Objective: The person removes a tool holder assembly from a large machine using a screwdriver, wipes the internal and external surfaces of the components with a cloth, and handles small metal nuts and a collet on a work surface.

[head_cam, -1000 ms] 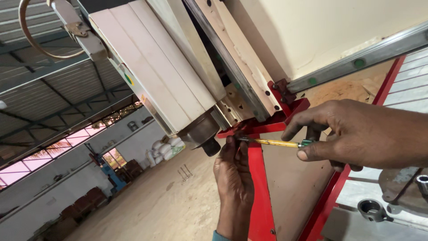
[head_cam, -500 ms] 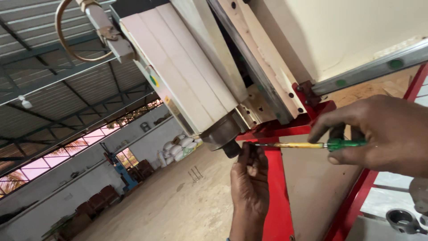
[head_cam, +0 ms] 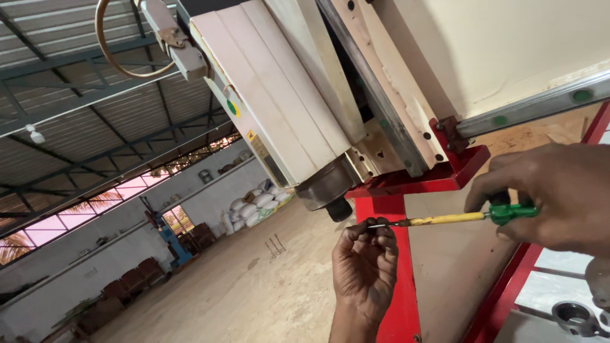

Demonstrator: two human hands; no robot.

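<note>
The screwdriver (head_cam: pixel 452 219), yellow-shafted with a green handle, lies level below the red bracket (head_cam: pixel 419 181). The right hand (head_cam: pixel 553 194) grips its handle; the left hand (head_cam: pixel 365 270) pinches its metal tip. A grey spindle (head_cam: pixel 325 187) hangs just left, beneath the cream machine head (head_cam: pixel 273 95).

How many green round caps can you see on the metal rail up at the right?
2, both on the metal rail: one green cap near the right edge, another green cap lower left along it. Others could sit beyond the frame.
</note>
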